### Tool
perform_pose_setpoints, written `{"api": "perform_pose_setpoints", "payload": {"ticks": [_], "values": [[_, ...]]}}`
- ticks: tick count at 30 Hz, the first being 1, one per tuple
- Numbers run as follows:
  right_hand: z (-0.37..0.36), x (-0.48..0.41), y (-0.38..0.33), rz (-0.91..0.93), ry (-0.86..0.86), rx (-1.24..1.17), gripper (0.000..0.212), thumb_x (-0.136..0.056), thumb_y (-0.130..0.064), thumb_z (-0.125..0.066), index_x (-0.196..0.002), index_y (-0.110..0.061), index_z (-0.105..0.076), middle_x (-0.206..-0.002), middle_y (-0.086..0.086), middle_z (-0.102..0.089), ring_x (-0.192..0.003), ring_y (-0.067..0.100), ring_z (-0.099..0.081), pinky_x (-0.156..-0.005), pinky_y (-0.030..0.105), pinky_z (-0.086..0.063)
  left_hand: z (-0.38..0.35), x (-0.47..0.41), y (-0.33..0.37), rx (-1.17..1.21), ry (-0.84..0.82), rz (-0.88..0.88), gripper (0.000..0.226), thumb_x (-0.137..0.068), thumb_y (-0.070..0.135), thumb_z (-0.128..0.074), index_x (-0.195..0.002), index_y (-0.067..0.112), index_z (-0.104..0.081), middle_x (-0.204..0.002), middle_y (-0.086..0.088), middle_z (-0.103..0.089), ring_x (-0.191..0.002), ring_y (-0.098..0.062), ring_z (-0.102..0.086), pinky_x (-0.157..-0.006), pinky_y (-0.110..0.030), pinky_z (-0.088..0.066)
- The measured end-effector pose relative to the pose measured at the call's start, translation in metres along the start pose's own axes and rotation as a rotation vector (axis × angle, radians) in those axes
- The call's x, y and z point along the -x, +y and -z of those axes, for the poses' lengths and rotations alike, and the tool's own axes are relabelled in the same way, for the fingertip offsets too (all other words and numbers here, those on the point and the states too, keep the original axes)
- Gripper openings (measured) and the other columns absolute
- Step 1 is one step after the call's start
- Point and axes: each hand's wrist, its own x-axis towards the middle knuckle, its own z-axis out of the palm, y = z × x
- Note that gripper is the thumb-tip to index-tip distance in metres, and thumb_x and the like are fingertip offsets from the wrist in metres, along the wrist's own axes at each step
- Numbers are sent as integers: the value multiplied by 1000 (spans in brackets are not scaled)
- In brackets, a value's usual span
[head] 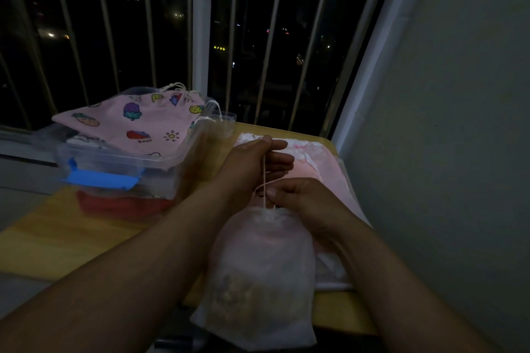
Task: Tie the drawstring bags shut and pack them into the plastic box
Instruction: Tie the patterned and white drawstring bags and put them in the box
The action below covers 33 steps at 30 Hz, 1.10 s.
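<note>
A pale pink drawstring bag (258,275) lies in front of me at the table's near edge, its neck gathered tight. My left hand (252,163) pinches the white cord (264,178) and holds it taut, away from the bag. My right hand (301,198) grips the cord just beyond the bag's neck. To the left stands a clear plastic box (120,163) with a blue latch. A pink bag printed with fruit (134,120) lies on top of it, cords tied.
More pink and white bags (321,163) lie flat on the yellow table (57,232) behind my hands, against the grey wall at right. Metal window bars (200,37) stand right behind the table. A red item shows through the box's lower wall.
</note>
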Motion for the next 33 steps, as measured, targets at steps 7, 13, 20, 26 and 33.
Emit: {"api": "perform_pose_setpoints", "payload": {"ticks": [7,13,20,26,33], "values": [[-1,0,-4,-20,-38,18,20,-96,-18,-67,-93,-3,-80,-97,6,-79,-100,26,-71,-94,37,-56,1,5,1,-75,-35,-13,41,-111,40,-37,-124,17,-69,-102,-11,-78,-98,-25,-76,-84,-39,-61],[8,0,2,-27,97,-63,19,-96,-12,-65,-82,-7,-78,-92,-2,-80,-85,6,-72,-79,19,-52,2,19,0,-541,-92,-59,44,-106,53,-41,-134,25,-59,-114,-6,-72,-98,-17,-69,-95,-41,-55],[10,-6,13,-59,222,-91,20,-89,-15,-67,-73,-19,-78,-84,1,-76,-87,16,-64,-90,39,-50,12,28,-15,-1147,-108,-325,29,-109,36,-42,-132,23,-54,-116,-2,-70,-102,-18,-64,-79,-32,-45],[15,-6,16,-72,238,-115,23,-92,-19,-67,-71,-20,-76,-92,2,-78,-97,21,-67,-92,36,-47,16,26,-17,-1346,-72,-432,22,-106,45,-45,-103,25,-54,-88,5,-63,-78,-17,-59,-70,-39,-51],[12,-9,13,-11,263,2,10,-89,-21,-73,-81,-20,-79,-89,1,-79,-95,24,-73,-100,51,-54,9,22,3,-957,-89,-89,27,-100,27,-57,-84,14,-74,-70,4,-65,-65,-11,-59,-56,-27,-41]]}}
